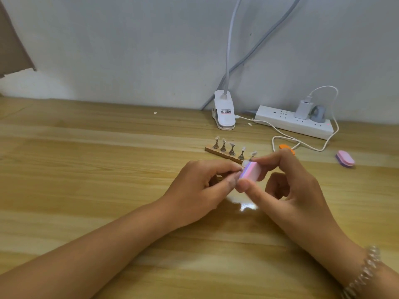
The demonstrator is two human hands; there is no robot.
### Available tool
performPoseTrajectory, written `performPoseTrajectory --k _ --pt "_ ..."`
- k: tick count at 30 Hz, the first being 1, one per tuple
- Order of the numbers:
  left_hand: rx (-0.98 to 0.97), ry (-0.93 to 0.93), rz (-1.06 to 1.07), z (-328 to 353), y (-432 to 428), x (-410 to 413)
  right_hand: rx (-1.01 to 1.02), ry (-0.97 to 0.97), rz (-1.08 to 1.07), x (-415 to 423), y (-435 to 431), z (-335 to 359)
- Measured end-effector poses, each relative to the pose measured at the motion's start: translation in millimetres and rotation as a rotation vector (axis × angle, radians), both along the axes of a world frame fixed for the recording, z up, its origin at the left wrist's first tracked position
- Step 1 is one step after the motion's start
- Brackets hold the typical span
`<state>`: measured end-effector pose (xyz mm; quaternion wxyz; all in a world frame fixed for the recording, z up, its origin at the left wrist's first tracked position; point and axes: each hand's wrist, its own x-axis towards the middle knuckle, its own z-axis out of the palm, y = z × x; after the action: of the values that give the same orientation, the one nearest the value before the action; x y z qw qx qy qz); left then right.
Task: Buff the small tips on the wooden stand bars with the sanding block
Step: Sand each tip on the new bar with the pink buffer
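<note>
A wooden stand bar [218, 151] lies on the table just beyond my hands, with several small metal posts that carry clear tips [232, 144]. My right hand [287, 186] pinches a pink, purple and white sanding block [250, 172] between thumb and fingers. My left hand [198, 186] has its fingers curled and pinches something small against the block's left face; a clear tip [245, 162] shows at the block's top edge. A second bit of wood [219, 176] peeks out under the left fingers, mostly hidden.
A white clip lamp base [224, 111] stands at the table's back edge. A white power strip [293, 123] with a charger and white cable [302, 143] lies to its right. An orange object [286, 147] sits behind my right hand, and a pink-purple block [345, 158] lies at the right.
</note>
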<state>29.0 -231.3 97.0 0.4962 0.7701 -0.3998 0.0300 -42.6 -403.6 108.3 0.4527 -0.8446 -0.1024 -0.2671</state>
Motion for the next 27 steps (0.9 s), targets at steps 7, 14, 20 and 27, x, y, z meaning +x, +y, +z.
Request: performPoseTrajectory --k 7,14,20,27 --pt "-0.112 0.147 -0.001 -1.4 0.4 1.2 0.043 -0.029 -0.061 0.9 -0.4 -0.4" --pt "-0.119 0.149 0.01 -2.1 0.6 3.3 -0.124 -0.04 -0.093 1.7 -1.6 -2.2" --pt "-0.112 0.142 0.023 -4.0 1.1 6.7 -0.164 -0.042 0.017 -0.5 0.2 -4.3" --pt "-0.099 0.119 -0.001 -3.9 0.2 5.9 -0.106 -0.049 -0.054 0.2 0.2 -2.6"
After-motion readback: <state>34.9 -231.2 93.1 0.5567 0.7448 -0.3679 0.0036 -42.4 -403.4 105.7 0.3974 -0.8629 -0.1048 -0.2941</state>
